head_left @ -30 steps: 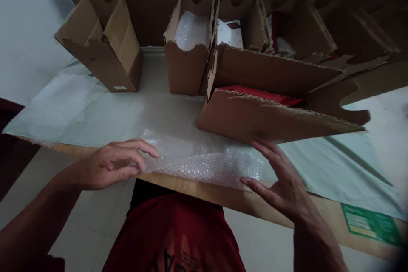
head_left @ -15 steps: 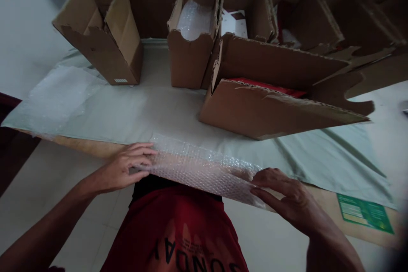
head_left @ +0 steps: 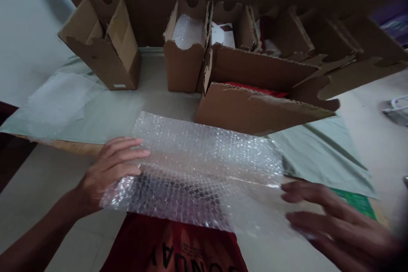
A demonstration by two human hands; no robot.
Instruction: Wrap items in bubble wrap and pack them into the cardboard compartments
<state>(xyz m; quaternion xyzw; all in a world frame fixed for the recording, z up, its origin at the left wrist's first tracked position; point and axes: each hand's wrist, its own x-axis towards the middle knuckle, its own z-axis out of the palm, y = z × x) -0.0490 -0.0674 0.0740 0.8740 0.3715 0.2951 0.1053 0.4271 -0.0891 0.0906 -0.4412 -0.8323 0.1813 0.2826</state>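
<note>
A sheet of clear bubble wrap [head_left: 207, 144] spreads across the table's front edge, its near part hanging over towards my red shirt. My left hand [head_left: 111, 165] lies on the sheet's left end, its fingers stretched out and slightly apart. At the right end, my right hand [head_left: 334, 216] is blurred by motion. Its fingers are apart beside the wrap's edge, and nothing shows clearly between them.
A tall cardboard box [head_left: 98, 61] stands at the back left, near more bubble wrap [head_left: 57, 97]. A cardboard box holding bubble wrap [head_left: 181, 66] is at the middle back. A wide cardboard box [head_left: 255, 110] with something red inside sits in front of several others.
The bubble wrap has gone from a narrow folded strip to a wider, opened sheet. My right hand has moved right and its fingers have parted; my left hand has shifted slightly left.
</note>
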